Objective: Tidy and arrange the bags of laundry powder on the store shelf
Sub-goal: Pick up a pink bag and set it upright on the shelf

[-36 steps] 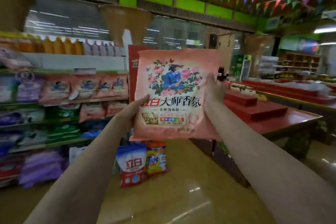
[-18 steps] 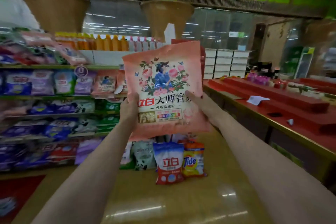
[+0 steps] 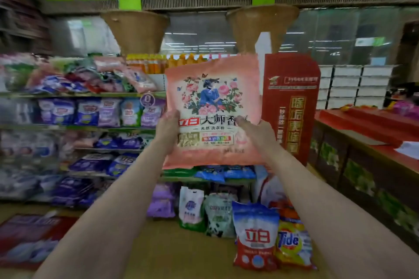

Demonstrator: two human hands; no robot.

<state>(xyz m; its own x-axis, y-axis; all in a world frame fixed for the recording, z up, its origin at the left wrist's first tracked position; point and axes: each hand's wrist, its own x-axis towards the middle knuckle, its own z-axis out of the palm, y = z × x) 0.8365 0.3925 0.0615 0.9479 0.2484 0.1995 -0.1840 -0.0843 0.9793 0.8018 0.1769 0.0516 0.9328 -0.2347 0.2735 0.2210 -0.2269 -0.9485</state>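
Both bare arms are reaching forward, the left hand (image 3: pixel 168 130) and right hand (image 3: pixel 257 130) each pinching a side edge of the pink laundry powder bag (image 3: pixel 213 106) in a thumb-over grip, holding it upright in the air. Below, a red-and-blue bag (image 3: pixel 256 236) and a Tide bag (image 3: pixel 292 244) are standing on the floor. Behind, the store shelf (image 3: pixel 108 128) is carrying rows of blurred bags.

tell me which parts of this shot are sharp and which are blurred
Head view: the pink bag held in the left hand and right hand is fairly sharp, print readable; the shelves at left are smeared by motion blur; wide-angle bending at the edges; floor shows soft glare.
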